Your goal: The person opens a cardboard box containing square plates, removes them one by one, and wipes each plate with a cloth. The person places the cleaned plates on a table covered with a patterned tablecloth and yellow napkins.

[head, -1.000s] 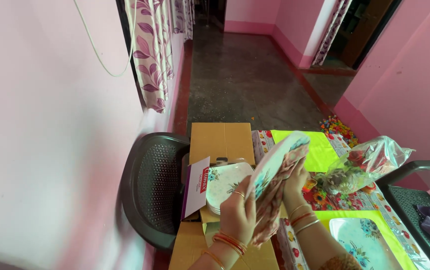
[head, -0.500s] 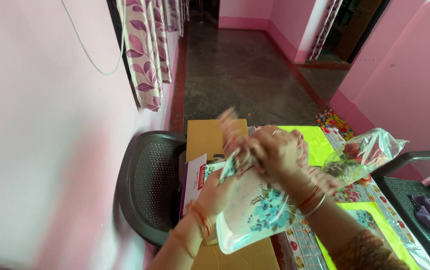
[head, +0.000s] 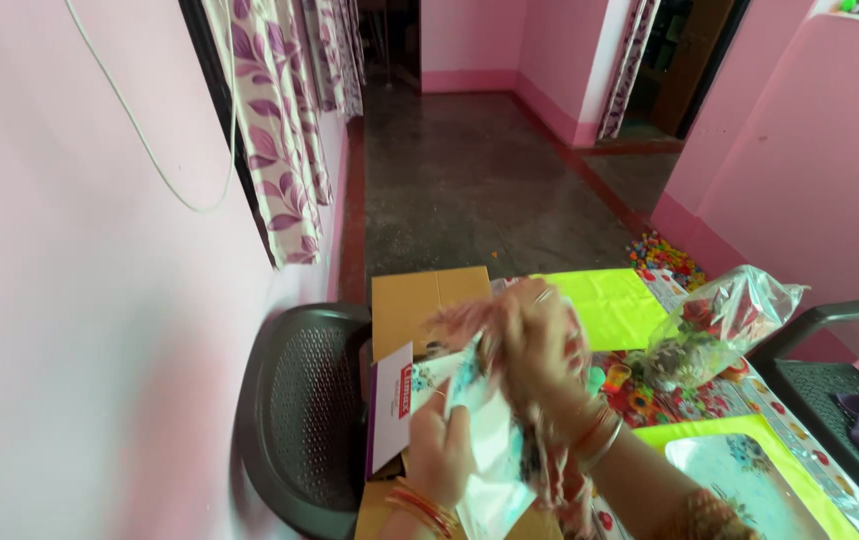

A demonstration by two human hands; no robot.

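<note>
The fingers of the left hand (head: 440, 450) curl round the lower edge of a floral plate in clear wrap (head: 485, 440), pinching it upright over the open cardboard box (head: 428, 300). The right hand (head: 540, 345) is blurred; its fingers seem closed on the wrap at the top, though I cannot tell exactly. Half a second ago the plate lay flatter and lower, face up; now it stands on edge, nearer the box. The box sits at the table's left edge, beside a dark plastic chair (head: 300, 410). A yellow-green sheet (head: 615, 305) and a clear bag of flowers (head: 715, 330) lie toward the far right. Pink walls and a patterned curtain (head: 275, 130) border a dark stone floor (head: 490, 190).
</note>
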